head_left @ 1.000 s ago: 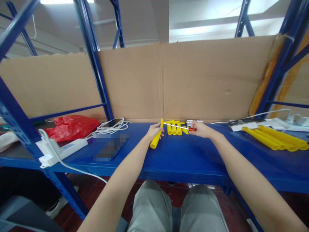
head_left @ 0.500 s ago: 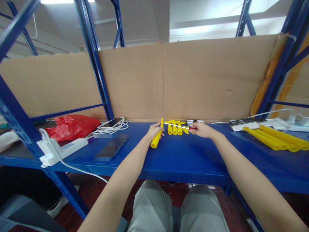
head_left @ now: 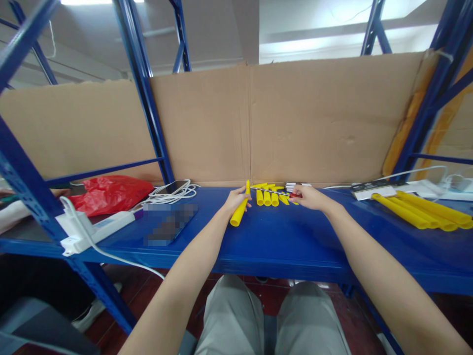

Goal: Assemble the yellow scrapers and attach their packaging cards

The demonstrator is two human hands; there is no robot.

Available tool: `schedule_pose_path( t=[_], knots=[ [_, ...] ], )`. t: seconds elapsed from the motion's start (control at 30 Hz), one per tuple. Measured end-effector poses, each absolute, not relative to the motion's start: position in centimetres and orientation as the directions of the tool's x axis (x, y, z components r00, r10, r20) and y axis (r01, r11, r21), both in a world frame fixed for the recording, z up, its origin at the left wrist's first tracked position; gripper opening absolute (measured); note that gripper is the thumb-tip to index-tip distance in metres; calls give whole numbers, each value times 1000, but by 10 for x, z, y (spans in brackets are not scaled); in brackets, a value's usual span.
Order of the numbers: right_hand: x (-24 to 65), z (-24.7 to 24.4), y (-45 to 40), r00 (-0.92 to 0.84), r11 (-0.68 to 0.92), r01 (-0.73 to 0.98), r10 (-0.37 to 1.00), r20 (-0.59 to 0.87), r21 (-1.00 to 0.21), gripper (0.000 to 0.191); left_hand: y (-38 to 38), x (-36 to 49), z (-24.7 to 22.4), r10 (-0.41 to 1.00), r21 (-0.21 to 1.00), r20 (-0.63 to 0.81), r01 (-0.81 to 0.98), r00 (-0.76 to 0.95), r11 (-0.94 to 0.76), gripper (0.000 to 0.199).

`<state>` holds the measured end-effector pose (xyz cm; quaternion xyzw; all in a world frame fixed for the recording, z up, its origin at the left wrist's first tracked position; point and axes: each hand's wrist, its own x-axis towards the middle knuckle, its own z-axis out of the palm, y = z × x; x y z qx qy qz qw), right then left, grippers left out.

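My left hand is closed round a yellow plastic tube, which leans with its open end towards me. My right hand grips the red handle of a long, thin-bladed knife. The blade points left, and its tip is at the upper part of the held tube; whether it cuts in I cannot tell. Behind and below the blade lie several short yellow tube pieces in a row. Small yellow offcuts lie beside them, near my right fingers.
Longer yellow tubes lie at the right. Markers rest against the cardboard wall. At the left are a power strip, a white cable, a red plastic bag and a person's hand.
The knife blade has turned slightly, from bright white to dark grey. My left hand and its tube have stayed put. Another person's hand has appeared at the far left.
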<state>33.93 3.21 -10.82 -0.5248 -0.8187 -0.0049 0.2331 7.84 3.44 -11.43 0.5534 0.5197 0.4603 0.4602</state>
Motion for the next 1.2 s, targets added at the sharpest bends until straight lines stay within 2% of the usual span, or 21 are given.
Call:
schedule_pose_path(
  t=[0.13, 0.37, 0.5, 0.6, 0.67, 0.9, 1.2],
  knots=[
    [337, -105, 29, -366, 461, 861, 854, 369, -214, 16, 34, 78, -114, 999, 988, 34, 152, 31, -38, 65],
    [334, -102, 23, -378, 454, 855, 876, 301, -249, 18, 34, 79, -115, 999, 988, 31, 149, 36, -36, 63],
    [334, -103, 24, -357, 434, 862, 886, 295, -261, 20, 35, 79, -116, 999, 988, 24, 154, 44, -31, 64],
    [336, -106, 28, -347, 436, 852, 885, 312, -288, 12, 35, 79, -116, 999, 986, 22, 164, 47, -30, 66],
    [338, -108, 30, -325, 427, 855, 883, 337, -294, 13, 35, 79, -116, 998, 986, 24, 166, 52, -32, 67],
    [338, -110, 33, -315, 421, 876, 868, 384, -234, 11, 34, 79, -116, 998, 985, 18, 172, 57, -27, 67],
    [338, -107, 29, -353, 407, 902, 888, 294, -146, 14, 34, 79, -117, 999, 988, 25, 150, 46, -32, 65]
  ],
)
